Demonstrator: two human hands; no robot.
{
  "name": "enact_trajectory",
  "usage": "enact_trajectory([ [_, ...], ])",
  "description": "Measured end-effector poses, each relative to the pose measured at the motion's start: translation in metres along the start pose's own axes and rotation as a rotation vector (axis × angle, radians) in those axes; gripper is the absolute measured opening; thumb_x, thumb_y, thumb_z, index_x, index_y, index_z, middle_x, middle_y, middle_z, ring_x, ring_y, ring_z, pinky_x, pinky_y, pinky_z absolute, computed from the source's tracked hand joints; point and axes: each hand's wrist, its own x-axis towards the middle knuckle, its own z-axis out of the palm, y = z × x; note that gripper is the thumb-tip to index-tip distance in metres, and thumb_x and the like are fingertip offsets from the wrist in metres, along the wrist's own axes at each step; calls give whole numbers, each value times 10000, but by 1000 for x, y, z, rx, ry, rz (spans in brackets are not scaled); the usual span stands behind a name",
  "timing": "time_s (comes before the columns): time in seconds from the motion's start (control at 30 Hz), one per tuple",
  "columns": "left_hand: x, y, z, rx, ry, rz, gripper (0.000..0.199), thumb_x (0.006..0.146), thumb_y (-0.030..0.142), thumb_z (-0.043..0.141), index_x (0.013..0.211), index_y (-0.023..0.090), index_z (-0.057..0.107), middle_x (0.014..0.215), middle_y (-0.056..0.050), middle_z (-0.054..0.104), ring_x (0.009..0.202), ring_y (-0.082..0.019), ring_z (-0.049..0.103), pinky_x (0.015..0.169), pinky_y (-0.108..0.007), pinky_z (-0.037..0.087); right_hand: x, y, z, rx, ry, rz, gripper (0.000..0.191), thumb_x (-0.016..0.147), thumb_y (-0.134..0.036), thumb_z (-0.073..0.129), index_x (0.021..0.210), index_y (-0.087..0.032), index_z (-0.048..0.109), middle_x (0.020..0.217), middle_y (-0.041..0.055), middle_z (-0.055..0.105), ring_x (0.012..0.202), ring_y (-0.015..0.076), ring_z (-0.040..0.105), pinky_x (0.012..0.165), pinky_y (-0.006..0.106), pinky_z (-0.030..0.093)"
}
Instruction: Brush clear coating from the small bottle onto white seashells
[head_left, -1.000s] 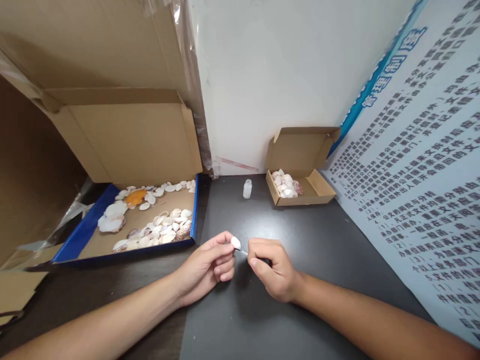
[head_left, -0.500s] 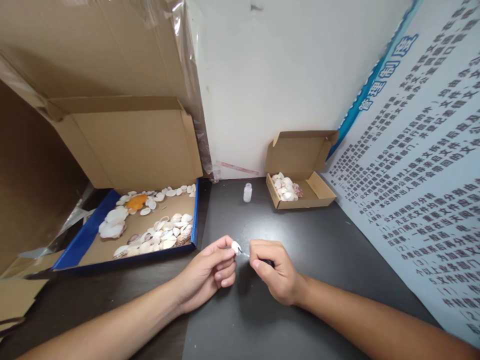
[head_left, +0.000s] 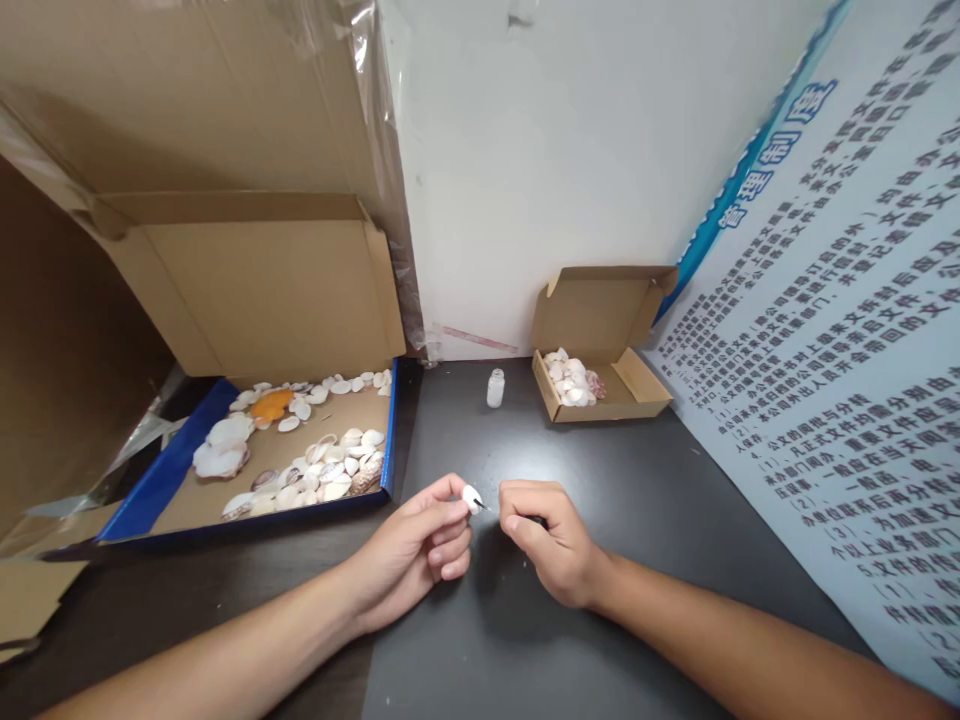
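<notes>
My left hand (head_left: pixel 420 550) pinches a small white seashell (head_left: pixel 470 496) between thumb and fingertips, with the other fingers curled below. Closed around a small brush (head_left: pixel 487 508) is my right hand (head_left: pixel 551 540). The brush has a thin pale stem and a dark tip, which meets the shell's right side. Part of its black handle shows under my fingers; the rest is hidden in the fist. Beyond both hands, a small bottle (head_left: pixel 496 391) of whitish content stands upright with no cap on its neck.
At left, an open blue-edged box (head_left: pixel 388 440) holds many shells and an orange scallop shell (head_left: pixel 271 406). A smaller cardboard box (head_left: pixel 611 409) at back right contains white shells (head_left: pixel 571 380). A white wall stands behind; a printed poster (head_left: pixel 847 380) leans at right.
The brush tip has shifted slightly against the shell. Both hands keep nearly the same place and grip, and the view has tilted very slightly.
</notes>
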Motion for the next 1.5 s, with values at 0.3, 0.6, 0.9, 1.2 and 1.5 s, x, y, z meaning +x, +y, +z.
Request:
enact_trajectory([
  [0.3,0,-1,1,4,15,5,94,910,187,573,843,184,506,556,93,264,468,-56,190,489,-208,239,-2,-1,0,73,-19,-12,286,852,-174,400,583,-210,309,540,-45,332,510,104,332,520,256,271],
  [0.6,0,-2,1,16,10,12,149,878,221,629,832,191,491,546,102,256,467,-56,177,489,-206,241,1,-1,-1,9,40,23,289,854,-172,396,587,-213,293,543,-44,317,508,107,318,507,260,252],
  [0.9,-1,-1,3,19,11,23,139,881,214,622,833,191,494,547,102,267,465,-55,175,488,-208,238,1,0,0,-41,62,85,304,847,-164,414,580,-212,276,538,-48,299,506,103,304,497,258,231],
  [1.2,-1,-2,1,21,0,26,119,895,208,603,828,188,507,548,99,264,465,-56,173,488,-208,243,1,0,0,8,17,67,295,852,-176,420,578,-206,314,542,-44,328,512,102,322,511,260,245],
  [1.5,0,-1,1,27,-4,9,120,895,216,602,818,186,515,547,96,263,464,-54,188,492,-207,244,2,-6,-1,103,-39,68,288,849,-189,412,581,-209,309,550,-44,313,518,106,307,514,266,246],
])
